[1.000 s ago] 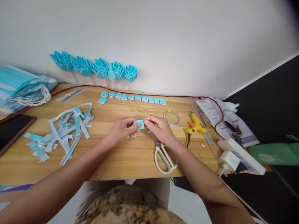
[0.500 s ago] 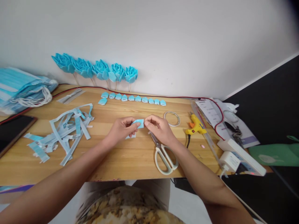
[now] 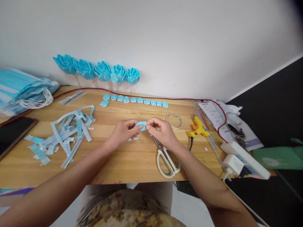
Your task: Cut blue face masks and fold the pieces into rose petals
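A small light-blue piece of mask fabric (image 3: 142, 125) is stretched between my two hands above the middle of the table. My left hand (image 3: 125, 130) pinches its left end, thumb on top. With thumb and fingertips, my right hand (image 3: 160, 129) grips the right edge. Another pale piece (image 3: 133, 138) lies on the wood under my left fingers, mostly covered. White-handled scissors (image 3: 168, 162) rest below my right hand, their blades partly hidden by it. Several folded blue petals (image 3: 140, 100) stand in a row beyond my hands, with one petal (image 3: 104, 103) in front at the left.
Blue fabric roses (image 3: 103, 71) on sticks lean against the wall. Cut strips (image 3: 71, 135) lie heaped on the left, near a phone (image 3: 16, 132) and bagged masks (image 3: 21, 91). To the right are a tape ring (image 3: 174, 121), a yellow glue gun (image 3: 199, 127) and a power strip (image 3: 246, 159).
The right edge of the blue piece has been drawn slightly between my right thumb and fingers, and the piece looks a bit more curled. My hands have barely shifted.
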The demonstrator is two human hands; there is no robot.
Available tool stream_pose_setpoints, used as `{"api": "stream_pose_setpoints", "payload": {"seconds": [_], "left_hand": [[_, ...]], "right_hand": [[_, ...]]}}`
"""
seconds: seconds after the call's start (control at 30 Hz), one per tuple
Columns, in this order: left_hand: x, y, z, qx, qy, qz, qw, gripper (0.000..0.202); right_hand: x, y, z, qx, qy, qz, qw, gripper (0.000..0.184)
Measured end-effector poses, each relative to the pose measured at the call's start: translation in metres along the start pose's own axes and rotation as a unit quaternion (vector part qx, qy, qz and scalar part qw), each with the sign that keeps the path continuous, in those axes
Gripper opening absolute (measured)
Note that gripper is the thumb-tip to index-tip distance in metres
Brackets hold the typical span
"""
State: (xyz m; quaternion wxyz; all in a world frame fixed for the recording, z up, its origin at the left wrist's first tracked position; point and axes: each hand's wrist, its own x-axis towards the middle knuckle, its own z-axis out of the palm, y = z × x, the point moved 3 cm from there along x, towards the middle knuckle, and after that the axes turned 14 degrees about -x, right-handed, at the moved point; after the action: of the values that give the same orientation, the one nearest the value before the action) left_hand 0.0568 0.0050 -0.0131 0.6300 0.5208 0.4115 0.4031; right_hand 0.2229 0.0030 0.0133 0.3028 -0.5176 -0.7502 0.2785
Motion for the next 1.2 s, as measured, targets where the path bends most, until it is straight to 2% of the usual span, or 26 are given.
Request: {"api": "stream_pose_setpoints", "payload": {"seconds": [0.2,0.27,0.4,0.5,0.77,1.2], "left_hand": [[0.000,0.001,0.001,-0.003,-0.002,0.004,1.000,0.030],[0.000,0.002,0.001,-0.006,-0.002,0.004,1.000,0.030],[-0.002,0.004,0.001,-0.007,-0.005,0.007,1.000,0.030],[-0.002,0.004,0.001,0.000,-0.004,0.004,1.000,0.031],[0.001,0.005,-0.001,-0.074,-0.001,-0.025,0.997,0.037],[-0.001,0.004,0.000,-0.022,0.021,-0.022,0.999,0.026]], "right_hand": [[0.000,0.002,0.001,0.001,-0.004,0.004,1.000,0.010],[0.000,0.006,0.002,0.034,-0.010,0.021,0.999,0.012],[0.000,0.013,0.005,0.123,-0.050,0.048,0.990,0.026],[0.000,0.012,0.006,0.111,-0.078,0.028,0.990,0.024],[0.001,0.011,0.005,0.075,-0.042,0.024,0.996,0.015],[0.002,0.007,0.008,0.052,-0.032,0.025,0.998,0.015]]}}
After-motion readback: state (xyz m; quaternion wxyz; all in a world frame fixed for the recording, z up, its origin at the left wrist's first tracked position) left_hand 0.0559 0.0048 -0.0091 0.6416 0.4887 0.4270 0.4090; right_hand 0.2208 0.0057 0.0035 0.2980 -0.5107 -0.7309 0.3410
